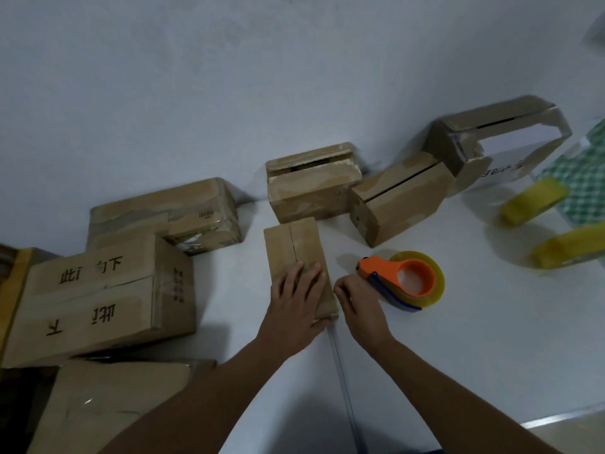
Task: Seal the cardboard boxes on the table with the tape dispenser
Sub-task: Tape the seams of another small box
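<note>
White table [491,322] set against a pale wall [229,77]. Left hand [296,303] lies flat, fingers straight, on the small cardboard box [294,253] (flaps closed). Right hand [358,299], fingers curled, grips the orange tape dispenser [402,278] beside it. Other boxes [311,185] stand along the wall.

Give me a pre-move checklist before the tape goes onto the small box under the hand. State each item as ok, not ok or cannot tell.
1. Small box held steady: ok, the left hand lies flat on its near end.
2. Flaps closed, seam showing: ok, the centre seam runs along the top, beyond the fingers.
3. Tape dispenser within reach: ok, it lies on the table just right of the box.
4. Dispenser gripped: not ok, the right hand is beside its handle, fingers curled, not around it.
5. Free tape end ready: cannot tell.
6. Seam clear for taping: not ok, the left hand covers the near part.
</note>
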Action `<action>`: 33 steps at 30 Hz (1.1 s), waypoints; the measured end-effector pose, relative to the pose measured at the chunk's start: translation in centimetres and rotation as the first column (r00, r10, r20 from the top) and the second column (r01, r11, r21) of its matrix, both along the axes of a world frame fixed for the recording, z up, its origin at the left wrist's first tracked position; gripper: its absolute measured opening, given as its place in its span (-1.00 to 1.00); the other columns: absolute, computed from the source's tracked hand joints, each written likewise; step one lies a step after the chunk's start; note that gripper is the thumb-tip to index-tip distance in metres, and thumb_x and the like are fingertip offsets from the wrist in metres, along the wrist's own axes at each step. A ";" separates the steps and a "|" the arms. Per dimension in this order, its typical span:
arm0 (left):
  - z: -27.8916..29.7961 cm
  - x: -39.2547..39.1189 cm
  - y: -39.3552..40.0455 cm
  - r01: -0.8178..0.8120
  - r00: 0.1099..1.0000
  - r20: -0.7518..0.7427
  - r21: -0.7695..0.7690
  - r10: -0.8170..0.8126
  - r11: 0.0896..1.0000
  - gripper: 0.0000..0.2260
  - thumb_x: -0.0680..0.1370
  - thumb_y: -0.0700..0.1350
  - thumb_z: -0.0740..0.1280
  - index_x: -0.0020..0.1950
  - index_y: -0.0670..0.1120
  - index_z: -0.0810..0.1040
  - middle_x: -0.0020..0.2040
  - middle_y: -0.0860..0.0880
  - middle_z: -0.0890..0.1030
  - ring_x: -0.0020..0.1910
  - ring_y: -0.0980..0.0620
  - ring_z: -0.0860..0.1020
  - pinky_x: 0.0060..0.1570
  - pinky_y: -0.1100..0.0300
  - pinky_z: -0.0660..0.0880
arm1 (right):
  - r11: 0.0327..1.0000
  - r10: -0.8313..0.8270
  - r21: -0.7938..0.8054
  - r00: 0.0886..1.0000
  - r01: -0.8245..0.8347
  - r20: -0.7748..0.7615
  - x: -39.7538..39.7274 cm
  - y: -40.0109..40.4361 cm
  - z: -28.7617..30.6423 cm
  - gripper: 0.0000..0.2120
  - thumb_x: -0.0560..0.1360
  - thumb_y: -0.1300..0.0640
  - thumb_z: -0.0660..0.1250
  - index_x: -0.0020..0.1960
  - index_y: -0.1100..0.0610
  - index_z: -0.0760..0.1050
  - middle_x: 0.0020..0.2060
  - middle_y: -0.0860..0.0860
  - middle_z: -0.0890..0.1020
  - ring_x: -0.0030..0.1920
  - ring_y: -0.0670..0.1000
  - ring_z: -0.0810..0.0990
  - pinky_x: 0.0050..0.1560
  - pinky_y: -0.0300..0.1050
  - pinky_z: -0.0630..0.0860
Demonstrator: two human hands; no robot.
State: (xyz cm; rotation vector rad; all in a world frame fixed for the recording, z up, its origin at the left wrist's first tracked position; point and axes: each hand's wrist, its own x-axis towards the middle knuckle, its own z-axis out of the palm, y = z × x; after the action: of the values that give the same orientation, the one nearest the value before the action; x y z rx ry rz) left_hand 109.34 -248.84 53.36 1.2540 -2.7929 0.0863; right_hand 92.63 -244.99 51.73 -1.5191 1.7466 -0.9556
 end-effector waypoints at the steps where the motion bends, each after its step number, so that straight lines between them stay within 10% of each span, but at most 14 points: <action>1: -0.1 -0.1 -0.1 -0.002 1.000 0.008 0.002 0.002 1.000 -0.29 0.44 0.30 0.38 0.44 -0.12 0.45 0.44 -0.11 0.45 0.42 -0.22 0.40 0.27 -0.18 0.42 | 1.000 -0.003 0.020 1.000 0.003 0.000 0.3 -0.1 -0.2 -0.81 0.62 0.27 0.19 -0.15 0.08 0.36 -0.22 -0.03 0.45 -0.20 0.02 0.44 -0.13 0.11 0.45; 18: -0.1 -0.3 -0.3 -0.032 0.999 -0.006 0.033 0.032 0.999 -0.32 0.48 0.27 0.33 0.46 -0.13 0.42 0.47 -0.14 0.40 0.45 -0.24 0.36 0.33 -0.19 0.34 | 0.908 -0.220 0.411 0.930 0.084 0.296 -0.1 -0.3 -0.7 -0.67 0.67 0.06 0.10 0.38 0.09 0.44 0.25 0.00 0.54 0.12 -0.05 0.58 0.21 -0.08 0.50; 23: 0.1 -0.6 -0.4 -0.048 0.999 0.011 0.044 0.047 0.998 -0.28 0.42 0.27 0.44 0.44 -0.14 0.45 0.46 -0.14 0.43 0.43 -0.25 0.39 0.31 -0.19 0.38 | 0.955 -0.090 0.296 0.939 -0.014 0.333 1.7 2.4 1.0 -0.61 0.65 0.00 0.11 0.48 -0.05 0.30 0.28 -0.27 0.41 0.19 -0.44 0.41 0.17 -0.60 0.26; 33: 1.2 -0.8 -0.5 -0.026 1.000 0.002 0.139 0.026 0.990 -0.31 0.48 0.29 0.31 0.45 -0.12 0.44 0.47 -0.11 0.42 0.45 -0.22 0.36 0.31 -0.16 0.36 | 0.954 -0.025 0.298 0.983 -0.031 0.183 2.2 1.9 1.7 -0.57 0.69 0.08 0.04 0.55 0.03 0.14 0.46 -0.02 0.36 0.42 -0.06 0.37 0.32 -0.48 0.18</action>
State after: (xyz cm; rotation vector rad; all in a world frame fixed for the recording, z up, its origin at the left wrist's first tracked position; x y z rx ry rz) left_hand 108.58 -249.38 54.54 1.3194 -2.8264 -0.1082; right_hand 94.83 -243.11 53.45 -1.1992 1.6676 -0.7620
